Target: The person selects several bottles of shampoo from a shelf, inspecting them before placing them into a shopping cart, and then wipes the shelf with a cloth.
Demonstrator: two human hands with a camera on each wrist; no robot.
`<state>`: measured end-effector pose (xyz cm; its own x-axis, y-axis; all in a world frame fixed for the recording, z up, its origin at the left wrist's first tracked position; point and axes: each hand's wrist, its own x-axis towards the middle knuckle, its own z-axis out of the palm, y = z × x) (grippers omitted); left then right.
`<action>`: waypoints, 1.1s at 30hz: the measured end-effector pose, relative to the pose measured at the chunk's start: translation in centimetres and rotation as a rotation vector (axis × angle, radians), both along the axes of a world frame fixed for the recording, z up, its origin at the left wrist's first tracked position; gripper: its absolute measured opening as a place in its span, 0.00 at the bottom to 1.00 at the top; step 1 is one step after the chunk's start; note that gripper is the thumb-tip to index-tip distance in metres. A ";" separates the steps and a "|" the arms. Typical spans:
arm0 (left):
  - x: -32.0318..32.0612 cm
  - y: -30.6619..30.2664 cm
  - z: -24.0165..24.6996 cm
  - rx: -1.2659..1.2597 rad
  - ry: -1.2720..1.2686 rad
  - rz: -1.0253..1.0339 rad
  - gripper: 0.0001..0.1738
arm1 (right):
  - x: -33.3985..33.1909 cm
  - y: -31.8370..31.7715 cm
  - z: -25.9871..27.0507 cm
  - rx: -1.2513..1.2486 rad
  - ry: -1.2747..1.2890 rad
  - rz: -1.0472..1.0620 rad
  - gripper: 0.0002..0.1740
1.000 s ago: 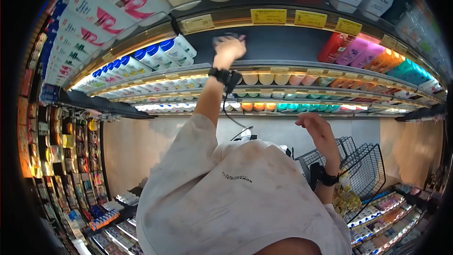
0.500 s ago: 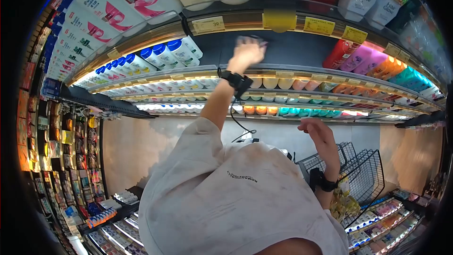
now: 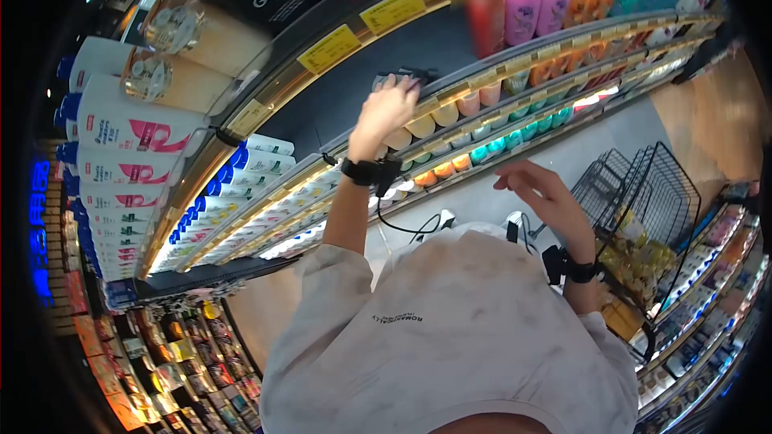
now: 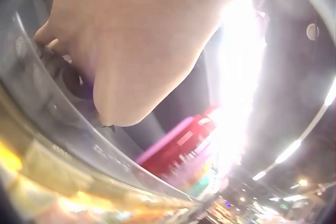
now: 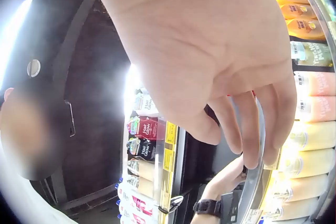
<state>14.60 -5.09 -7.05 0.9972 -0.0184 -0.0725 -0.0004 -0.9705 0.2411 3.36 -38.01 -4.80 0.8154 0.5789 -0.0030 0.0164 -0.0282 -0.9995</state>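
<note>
My left hand (image 3: 384, 116) reaches onto a dark shelf (image 3: 322, 104) between white bottles and red and purple bottles. Its fingers hold a small dark object (image 3: 416, 76) with shiny, clear-looking parts, low on the shelf just behind its front lip. In the left wrist view the back of the hand covers most of this dark object (image 4: 73, 79), and I cannot tell its kind. A red bottle (image 3: 485, 24) stands further right on the same shelf. My right hand (image 3: 540, 193) hangs in the air before the lower shelves, fingers loosely bent, holding nothing.
Blue-capped white bottles (image 3: 269, 162) stand left on the same shelf. A clear front lip (image 4: 105, 140) edges it. Yellow price tags (image 3: 392, 10) line the shelf above, under large bottles. A black wire basket (image 3: 655, 193) with yellow packs stands at my right. A cable (image 3: 406, 229) hangs from the left wrist.
The head view has turned, tilting the shelves. My left hand, with the dark object, has moved right along the shelf toward the red bottle. My right hand still hangs with loosely bent fingers.
</note>
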 end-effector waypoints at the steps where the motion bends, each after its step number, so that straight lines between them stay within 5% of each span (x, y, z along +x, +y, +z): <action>1: 0.4 1.7 0.0 -0.086 0.054 -0.045 0.33 | 0.1 -0.3 0.2 0.006 0.000 -0.018 0.13; 5: 4.8 7.0 -2.3 0.229 -0.009 0.080 0.37 | -0.5 -2.1 -0.1 -0.003 0.026 -0.075 0.13; 7: 10.4 11.7 -5.4 0.166 0.057 0.214 0.39 | -1.0 -3.0 -0.7 0.047 -0.005 -0.117 0.13; 10: 11.2 6.9 -2.5 0.077 0.104 0.398 0.39 | -1.8 -4.4 -0.5 0.060 -0.032 -0.163 0.13; 12: 8.8 -1.0 0.6 0.049 0.110 0.184 0.35 | -2.2 -5.3 -1.0 0.100 -0.031 -0.199 0.13; 15: 5.1 -7.1 -1.0 0.111 -0.034 0.027 0.33 | -2.3 -7.0 -1.6 0.126 -0.012 -0.268 0.13; 20: 7.7 -4.2 0.7 0.082 0.149 0.126 0.36 | -2.5 -10.1 -2.0 0.123 0.020 -0.311 0.13; 23: 10.3 0.5 -2.3 0.138 0.117 0.258 0.40 | -2.4 -11.3 -2.7 0.124 0.015 -0.305 0.14; 27: 5.3 -5.6 0.0 0.086 0.103 0.320 0.50 | -1.6 -12.0 -3.7 0.147 0.111 -0.271 0.12; 30: 1.1 -6.3 0.6 -0.266 -0.093 0.245 0.53 | -0.1 -10.8 -4.4 0.126 0.160 -0.209 0.11; 33: -3.6 -5.2 0.6 -0.004 -0.347 0.294 0.53 | 1.7 -8.1 -4.8 0.115 0.058 -0.130 0.13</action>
<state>10.97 -10.33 -6.43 0.9254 0.2694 0.2667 0.1934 -0.9406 0.2789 5.05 -46.07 -9.61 0.8839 0.4675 0.0083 -0.0373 0.0881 -0.9954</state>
